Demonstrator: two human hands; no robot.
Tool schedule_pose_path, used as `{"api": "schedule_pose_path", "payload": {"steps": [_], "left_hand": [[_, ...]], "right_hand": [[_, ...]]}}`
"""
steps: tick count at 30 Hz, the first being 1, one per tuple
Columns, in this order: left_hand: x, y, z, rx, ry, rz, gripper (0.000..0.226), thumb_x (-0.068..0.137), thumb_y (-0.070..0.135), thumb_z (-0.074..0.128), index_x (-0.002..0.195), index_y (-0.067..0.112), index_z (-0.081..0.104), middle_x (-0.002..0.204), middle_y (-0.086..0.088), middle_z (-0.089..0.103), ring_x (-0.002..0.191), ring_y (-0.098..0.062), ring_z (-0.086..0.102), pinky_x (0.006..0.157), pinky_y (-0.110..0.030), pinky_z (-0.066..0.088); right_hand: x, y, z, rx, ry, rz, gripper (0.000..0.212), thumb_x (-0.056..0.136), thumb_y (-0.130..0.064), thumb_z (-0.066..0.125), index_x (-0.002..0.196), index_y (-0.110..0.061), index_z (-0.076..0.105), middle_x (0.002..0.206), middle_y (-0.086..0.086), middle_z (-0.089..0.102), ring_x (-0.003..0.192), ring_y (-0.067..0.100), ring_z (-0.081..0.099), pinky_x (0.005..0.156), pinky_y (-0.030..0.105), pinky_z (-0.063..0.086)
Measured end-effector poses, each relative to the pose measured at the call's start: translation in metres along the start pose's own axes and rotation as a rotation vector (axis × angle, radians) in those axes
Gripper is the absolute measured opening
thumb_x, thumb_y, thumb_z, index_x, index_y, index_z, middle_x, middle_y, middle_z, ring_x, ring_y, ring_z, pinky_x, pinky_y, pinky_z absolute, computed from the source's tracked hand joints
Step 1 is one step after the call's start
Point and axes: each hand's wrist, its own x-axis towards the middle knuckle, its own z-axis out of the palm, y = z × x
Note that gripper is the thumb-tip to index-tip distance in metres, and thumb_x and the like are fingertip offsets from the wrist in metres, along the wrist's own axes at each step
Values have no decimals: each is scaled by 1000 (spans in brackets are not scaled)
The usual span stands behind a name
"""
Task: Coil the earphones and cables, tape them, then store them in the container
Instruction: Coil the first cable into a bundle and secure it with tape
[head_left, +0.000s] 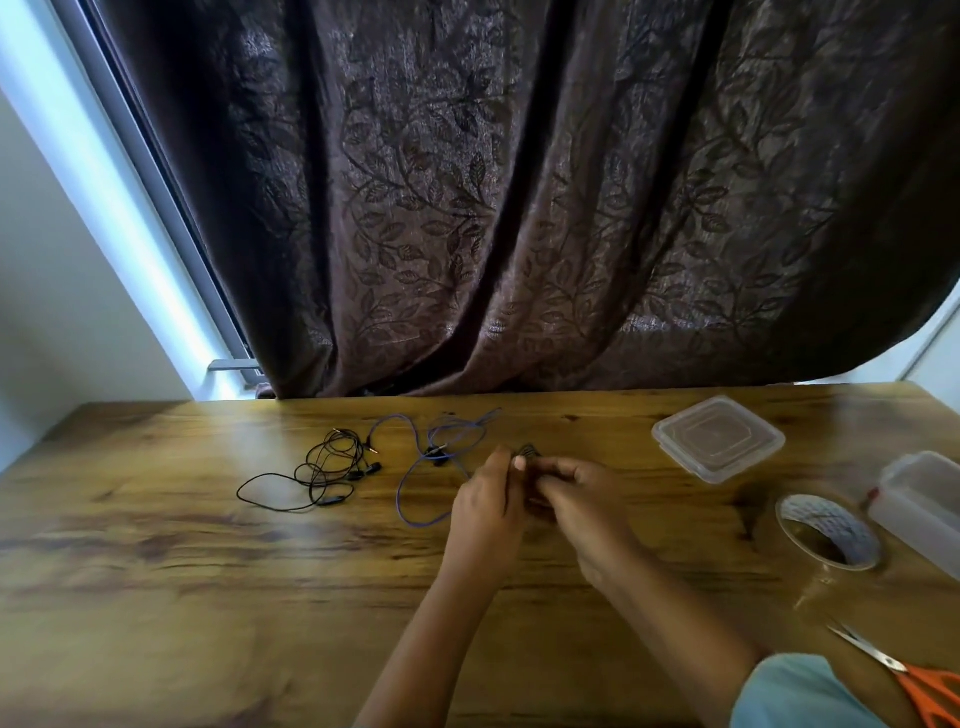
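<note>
Head view: left hand (485, 501) and right hand (582, 493) fingers (519, 462) pinch a small dark cable coil (530, 451) between them.

Your left hand (485, 501) and right hand (579, 496) meet over mid-table, fingers curled and pinched together, forearms angling in from the lower right.

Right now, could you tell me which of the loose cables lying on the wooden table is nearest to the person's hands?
The blue-purple cable: its loops lie right beside the left hand, while the tangled black earphones sit farther left.
</note>
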Motion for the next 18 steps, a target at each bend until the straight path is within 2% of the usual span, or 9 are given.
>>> {"api": "schedule_pose_path", "payload": {"steps": [2,4,8,10,12,15,18], "left_hand": [[-2,-1,5,-40,3,1,29,98,38,31,86,18,48,79,-2,62,71,-19,62,64,-49,53],[-3,-2,7,-52,8,6,28,100,36,32,87,17,48,79,-2,62,72,-18,62,64,-49,52],[-5,-4,6,-27,10,64,16,101,21,34,91,16,46,76,6,60,67,-6,58,56,-25,48],[-8,-5,6,-21,20,89,16,101,23,33,94,17,46,75,9,59,67,-5,58,55,-17,43],[-12,-5,7,-39,38,126,18,99,30,31,98,17,44,73,10,58,64,-5,58,52,-17,43],[-14,-3,8,-127,84,101,14,101,30,33,99,18,39,70,6,57,58,-7,54,48,-29,45],[-13,4,6,-201,150,59,12,101,22,33,103,11,38,69,6,55,57,-3,54,49,-17,41]], "right_hand": [[0,2,2,48,19,9,22,93,-5,53,92,-15,73,89,4,74,82,14,71,68,23,56],[0,4,2,74,39,17,21,92,-5,54,94,-15,72,90,4,74,83,14,71,68,23,56],[-2,4,2,123,53,26,15,90,-6,60,96,-13,71,88,5,73,73,9,67,55,16,49],[-3,2,2,155,48,38,14,90,-5,60,95,-13,70,87,4,72,70,6,66,51,12,47],[-4,2,2,183,32,53,15,90,-5,60,99,-11,69,88,4,72,70,5,65,50,10,46],[-6,4,5,227,-1,73,21,92,-3,56,107,-12,66,97,8,71,78,8,67,52,11,48],[-8,5,8,233,-42,60,23,91,-3,56,109,-9,67,97,10,73,79,10,70,55,14,49]]}}
